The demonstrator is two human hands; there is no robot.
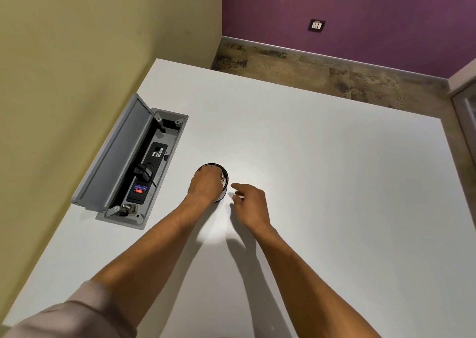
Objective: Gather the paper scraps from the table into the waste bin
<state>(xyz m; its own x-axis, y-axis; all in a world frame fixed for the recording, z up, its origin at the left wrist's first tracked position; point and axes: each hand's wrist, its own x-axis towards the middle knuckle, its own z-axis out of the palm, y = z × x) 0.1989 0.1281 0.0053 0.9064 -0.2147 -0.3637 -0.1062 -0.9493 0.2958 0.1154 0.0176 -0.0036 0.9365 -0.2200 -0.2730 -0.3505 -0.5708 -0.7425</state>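
A small round black waste bin [226, 175] stands in the middle of the white table [334, 183]. White paper [223, 182] shows inside it at the right rim. My left hand [204, 184] is over the bin's opening with its fingers reaching down inside, so they are hidden. Just right of the bin, my right hand [251, 205] is low over the table. Its index finger points toward the bin and its other fingers are curled round a small white paper scrap [236, 196].
An open grey cable box [113, 162] with a power strip and plugs is sunk into the table at the left, its lid raised. A yellow-green wall runs along the table's left edge. The table's far and right edges drop to the floor.
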